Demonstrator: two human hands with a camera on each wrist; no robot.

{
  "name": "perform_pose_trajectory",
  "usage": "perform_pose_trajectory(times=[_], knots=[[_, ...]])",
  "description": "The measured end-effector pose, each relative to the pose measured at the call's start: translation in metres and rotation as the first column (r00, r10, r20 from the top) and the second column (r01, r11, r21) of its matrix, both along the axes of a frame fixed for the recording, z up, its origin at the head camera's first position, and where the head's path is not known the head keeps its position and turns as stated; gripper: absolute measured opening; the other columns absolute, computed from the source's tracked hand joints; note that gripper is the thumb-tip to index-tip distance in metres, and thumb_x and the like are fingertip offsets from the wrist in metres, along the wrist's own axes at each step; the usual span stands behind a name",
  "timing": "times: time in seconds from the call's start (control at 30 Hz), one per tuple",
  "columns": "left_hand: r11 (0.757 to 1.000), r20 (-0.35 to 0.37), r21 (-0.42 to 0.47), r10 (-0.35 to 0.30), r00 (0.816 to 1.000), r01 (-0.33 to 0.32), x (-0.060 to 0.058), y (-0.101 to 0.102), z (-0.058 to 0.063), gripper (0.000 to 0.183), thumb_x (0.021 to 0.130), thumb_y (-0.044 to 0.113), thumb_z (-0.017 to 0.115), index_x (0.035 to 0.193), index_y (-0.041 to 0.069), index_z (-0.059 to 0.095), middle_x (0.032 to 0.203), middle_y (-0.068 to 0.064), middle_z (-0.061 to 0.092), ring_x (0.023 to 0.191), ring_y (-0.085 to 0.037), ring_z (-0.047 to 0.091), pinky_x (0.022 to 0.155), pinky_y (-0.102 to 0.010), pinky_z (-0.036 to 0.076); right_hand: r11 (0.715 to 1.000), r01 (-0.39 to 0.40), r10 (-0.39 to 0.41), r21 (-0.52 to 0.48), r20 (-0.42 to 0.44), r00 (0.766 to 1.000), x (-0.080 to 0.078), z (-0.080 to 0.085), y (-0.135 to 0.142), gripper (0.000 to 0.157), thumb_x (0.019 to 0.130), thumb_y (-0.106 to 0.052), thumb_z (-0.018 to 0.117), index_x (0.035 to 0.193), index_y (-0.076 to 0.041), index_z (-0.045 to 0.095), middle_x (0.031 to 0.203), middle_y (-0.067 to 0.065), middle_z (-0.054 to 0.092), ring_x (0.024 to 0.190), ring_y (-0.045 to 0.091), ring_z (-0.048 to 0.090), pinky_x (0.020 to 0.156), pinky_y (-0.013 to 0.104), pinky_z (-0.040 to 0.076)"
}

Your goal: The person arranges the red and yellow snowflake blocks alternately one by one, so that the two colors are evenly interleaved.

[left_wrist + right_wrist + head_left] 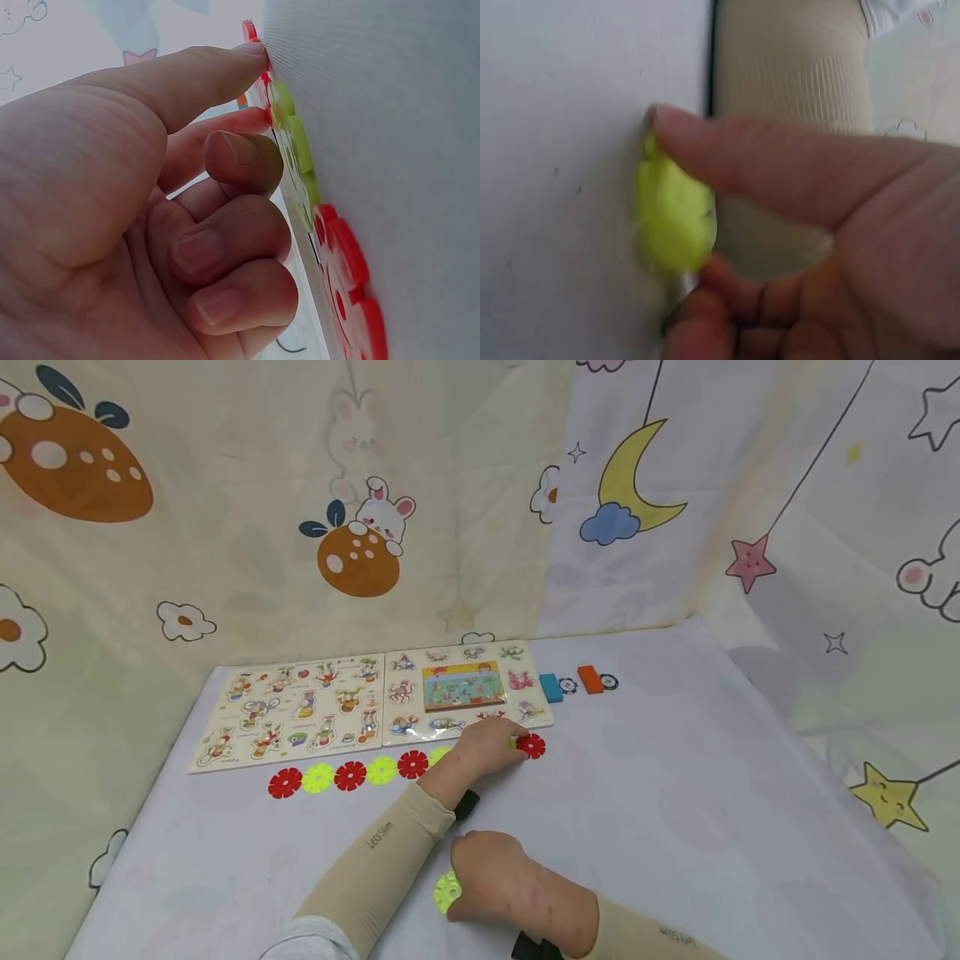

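Observation:
A row of red and yellow-green flower-shaped plastic discs lies on the white-covered table. My left hand (486,747) reaches over the row and pinches the red disc (534,746) at its right end between thumb and index finger. In the left wrist view the other fingers curl toward the palm, beside a yellow-green disc (298,150) and a nearer red disc (351,289). Closer to my body, my right hand (498,881) holds another yellow-green disc (446,892) by its edges, thumb on one side and fingers on the other. That disc (676,214) is blurred in the right wrist view.
Behind the row lie two picture boards side by side, a left one (251,747) and a right one (408,660) bearing a small picture box (463,687). To their right are a blue block (551,687), an orange block (590,679) and small round pieces. Patterned cloth (480,527) hangs behind.

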State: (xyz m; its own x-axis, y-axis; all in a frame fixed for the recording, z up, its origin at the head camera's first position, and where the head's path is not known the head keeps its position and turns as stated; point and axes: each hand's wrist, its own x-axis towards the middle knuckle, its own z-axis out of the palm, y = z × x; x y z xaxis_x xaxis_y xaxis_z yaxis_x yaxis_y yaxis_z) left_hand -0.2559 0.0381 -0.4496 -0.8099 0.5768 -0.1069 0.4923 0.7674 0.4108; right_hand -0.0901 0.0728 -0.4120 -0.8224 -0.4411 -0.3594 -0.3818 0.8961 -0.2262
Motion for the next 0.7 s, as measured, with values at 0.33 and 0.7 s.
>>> perform_pose_trajectory(times=[0.33, 0.7], knots=[[1.0, 0.018, 0.006, 0.001, 1.0, -0.001, 0.002, 0.0, 0.003, 0.036, 0.089, 0.032, 0.064, 0.123, 0.023, 0.064, 0.117, 0.006, 0.062, 0.108, -0.015, 0.054, 0.089, -0.035, 0.044, 0.887, 0.246, -0.14, -0.392, 0.28, 0.95, -0.05, 0.032, 0.062, 0.017, 0.077, -0.017, 0.078, 0.084, -0.013, 0.063, 0.07, -0.001, 0.058, 0.055, 0.014, 0.058, 0.056, 0.028, 0.047], [1.0, 0.01, 0.018, -0.007, 1.0, 0.006, 0.003, -0.001, 0.002, 0.044, 0.086, 0.037, 0.068, 0.125, 0.019, 0.063, 0.117, 0.003, 0.063, 0.099, -0.013, 0.054, 0.086, -0.033, 0.045, 0.665, 0.662, -0.669, -0.347, 0.117, 0.734, -0.122, 0.001, 0.153, 0.042, 0.086, -0.025, 0.069, 0.12, -0.003, 0.056, 0.099, 0.014, 0.058, 0.071, 0.021, 0.057, 0.061, 0.028, 0.048]])
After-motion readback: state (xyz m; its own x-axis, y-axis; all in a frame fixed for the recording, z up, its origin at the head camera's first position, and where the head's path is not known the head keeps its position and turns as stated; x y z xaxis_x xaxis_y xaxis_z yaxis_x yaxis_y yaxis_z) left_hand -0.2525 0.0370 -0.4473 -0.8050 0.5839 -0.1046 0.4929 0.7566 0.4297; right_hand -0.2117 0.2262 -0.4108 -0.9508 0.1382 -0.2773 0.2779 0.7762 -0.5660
